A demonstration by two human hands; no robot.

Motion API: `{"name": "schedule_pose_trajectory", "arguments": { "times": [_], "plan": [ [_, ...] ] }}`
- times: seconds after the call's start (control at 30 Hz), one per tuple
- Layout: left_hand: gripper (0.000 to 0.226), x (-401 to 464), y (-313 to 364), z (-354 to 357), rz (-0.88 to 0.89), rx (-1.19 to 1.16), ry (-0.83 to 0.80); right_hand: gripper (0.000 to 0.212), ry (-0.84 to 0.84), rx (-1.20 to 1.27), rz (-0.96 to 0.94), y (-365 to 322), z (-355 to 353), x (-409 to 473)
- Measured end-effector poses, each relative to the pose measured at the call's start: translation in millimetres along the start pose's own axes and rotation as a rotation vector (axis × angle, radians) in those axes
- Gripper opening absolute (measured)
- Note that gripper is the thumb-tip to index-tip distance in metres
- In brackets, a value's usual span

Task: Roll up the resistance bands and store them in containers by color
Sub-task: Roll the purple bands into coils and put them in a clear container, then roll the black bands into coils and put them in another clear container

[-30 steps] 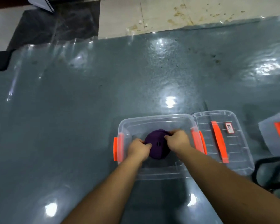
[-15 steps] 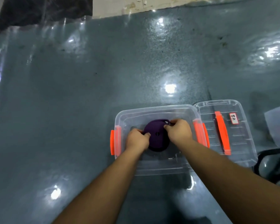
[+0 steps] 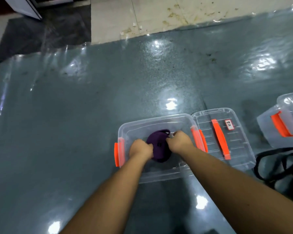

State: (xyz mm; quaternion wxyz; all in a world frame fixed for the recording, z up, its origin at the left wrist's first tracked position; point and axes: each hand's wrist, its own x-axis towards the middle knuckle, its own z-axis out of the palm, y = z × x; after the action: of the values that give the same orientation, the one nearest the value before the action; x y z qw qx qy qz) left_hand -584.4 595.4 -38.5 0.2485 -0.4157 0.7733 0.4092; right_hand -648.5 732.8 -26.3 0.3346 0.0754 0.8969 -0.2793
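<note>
- Inside the clear bin with orange latches, a rolled purple band sits near the middle of the bin's bottom, so for this one band the rolling looks done and the storing is all but done.
- At the roll's left side the left hand grips it with fingers curled; at its right the right hand has its fingers curled at the roll's upper edge, seemingly pinching a loose end, though the fingertips are hidden.
- Neither hand has let go; judging by the small loop poking out at the far edge of the roll, the end may want tucking so the coil does not spring open.
- Just right of the bin lies its lid, off and flat on the floor, with a small label too blurred to read; closing is not yet done.
- Farther right of the bin, beyond the lid, a tangle of black bands lies unrolled on the floor, beside a second container, so at least that colour is left.
</note>
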Motion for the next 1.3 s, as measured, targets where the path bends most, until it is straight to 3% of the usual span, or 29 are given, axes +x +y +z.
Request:
{"name": "schedule_pose_trajectory", "arguments": {
  "times": [0.17, 0.27, 0.63, 0.77, 0.87, 1.13, 1.3],
  "plan": [
    [0.028, -22, 6, -8, 0.052, -0.027, -0.086, 0.036, -0.014, 0.039, -0.080, 2, -20, -32],
    [0.015, -42, 10, -10, 0.122, 0.009, -0.087, 0.036, -0.010, 0.058, -0.140, 8, -32, -54],
    [0.012, -131, 52, 27, 0.497, 0.295, 0.103, 0.017, 0.077, 0.275, -0.353, 63, -110, -114],
    [0.022, -166, 83, 75, 0.609, 0.340, 0.163, 0.010, 0.109, 0.304, -0.355, 122, -154, -123],
    [0.025, -193, 105, 127, 0.625, 0.360, 0.157, 0.019, 0.126, 0.294, -0.305, 186, -186, -126],
    [0.028, -250, 137, 285, 0.648, 0.532, -0.010, 0.020, 0.116, 0.185, -0.107, 375, -258, -125],
    [0.027, -269, 154, 346, 0.685, 0.652, -0.094, 0.007, 0.130, 0.206, 0.035, 461, -287, -132]
  ]
}}
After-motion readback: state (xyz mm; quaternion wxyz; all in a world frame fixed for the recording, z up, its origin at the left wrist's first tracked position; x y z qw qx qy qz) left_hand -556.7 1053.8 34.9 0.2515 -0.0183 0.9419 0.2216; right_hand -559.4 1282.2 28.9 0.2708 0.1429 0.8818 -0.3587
